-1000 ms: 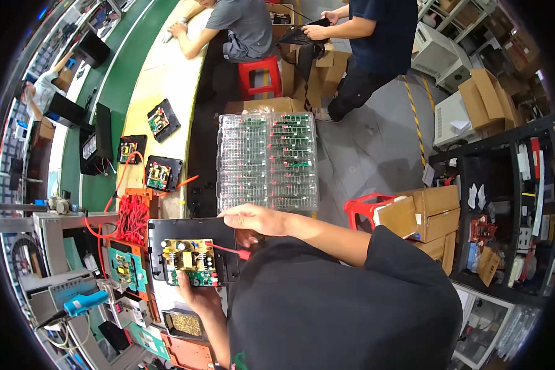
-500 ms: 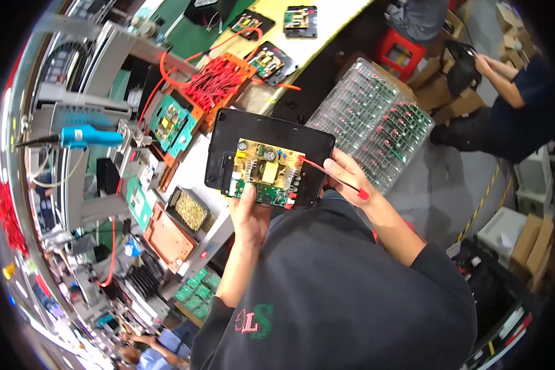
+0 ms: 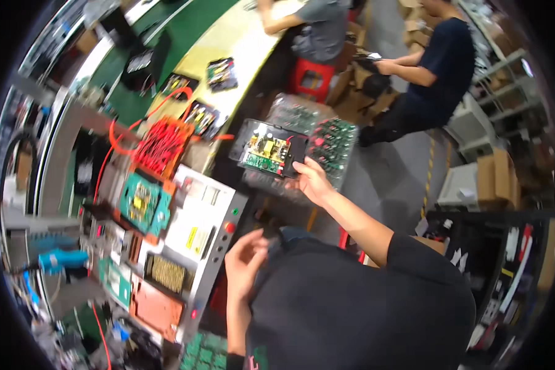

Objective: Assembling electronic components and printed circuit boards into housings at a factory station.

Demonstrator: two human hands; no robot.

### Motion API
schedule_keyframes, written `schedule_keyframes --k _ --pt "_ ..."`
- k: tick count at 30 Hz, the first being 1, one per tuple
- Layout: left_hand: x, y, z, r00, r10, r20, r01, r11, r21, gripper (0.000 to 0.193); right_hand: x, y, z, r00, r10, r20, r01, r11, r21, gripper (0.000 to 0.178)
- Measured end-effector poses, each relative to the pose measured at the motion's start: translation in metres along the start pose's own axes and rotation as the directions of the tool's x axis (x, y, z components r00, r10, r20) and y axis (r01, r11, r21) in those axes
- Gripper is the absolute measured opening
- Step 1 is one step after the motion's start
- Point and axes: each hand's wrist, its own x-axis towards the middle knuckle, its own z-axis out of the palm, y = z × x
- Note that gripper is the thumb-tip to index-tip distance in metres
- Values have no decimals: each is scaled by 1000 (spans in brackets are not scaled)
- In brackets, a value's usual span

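My right hand reaches out and grips a black plastic housing by its near right corner. On that housing lies a circuit board, yellow and green with a yellow block at its middle. The housing is held above the clear plastic trays of green boards; whether it touches them I cannot tell. Close to my body, my left hand holds nothing, its fingers loosely bent and apart, beside the white machine bed.
Red leads fill an orange bin at the left. A teal fixture carries another board. Brass-coloured small parts lie in a dark box. Several black units sit on the yellow table. A co-worker stands beyond, near a red stool.
My left hand has let go of the housing and drawn back. My right hand has carried the housing away from my body, over the trays. The view has swung right.
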Motion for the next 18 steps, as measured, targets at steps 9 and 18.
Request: schedule_keyframes --k 9,18 --pt "-25 -22 -48 970 45 -240 -88 981 -171 39 197 -9 -60 936 -119 -331 124 992 -6 35" --pt "13 26 -31 962 -245 -121 222 959 -176 37 439 -44 -86 856 -301 -419 342 939 24 26"
